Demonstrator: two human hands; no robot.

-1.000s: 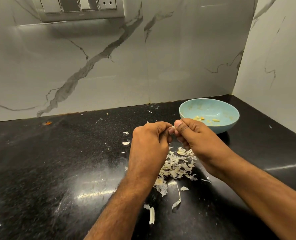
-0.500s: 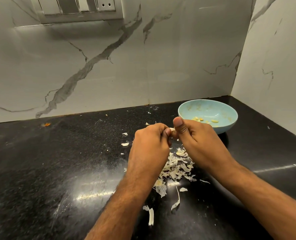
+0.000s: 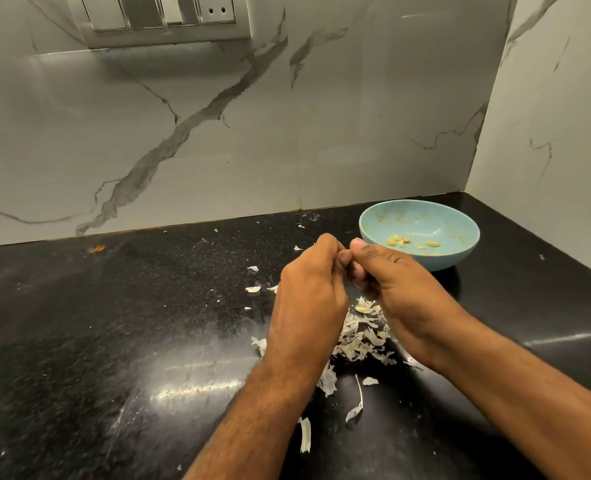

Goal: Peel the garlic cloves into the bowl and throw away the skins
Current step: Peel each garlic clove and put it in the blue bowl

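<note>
1. Garlic clove in work: hidden between my two sets of fingertips; I cannot see it directly, only judge it is there, held above the bench just left of the bowl [image 3: 460, 251].
2. Left hand [image 3: 309, 292]: fingers curled inward, grip closed round something small at the tips. I judge it steadies the clove so the other hand can strip it.
3. Right hand [image 3: 396, 289]: thumb pressed forward against the left fingertips, remaining fingers curled under; grip pinched at the same spot, likely catching skin with the nail.
4. Bowl, pale blue: stands at the back right of the bench [image 3: 79, 341], just beyond my right hand, close enough that a finished clove drops in with a short reach.
5. Peeled cloves [image 3: 399, 240]: a few small yellowish pieces lying inside the bowl.
6. Skins [image 3: 360, 336]: a loose heap directly below my hands, stray flakes scattered left and toward me. They lie where they fall; none yet thrown away.
7. Switch panel [image 3: 162, 19]: on the marble wall, upper left, well apart.
</note>
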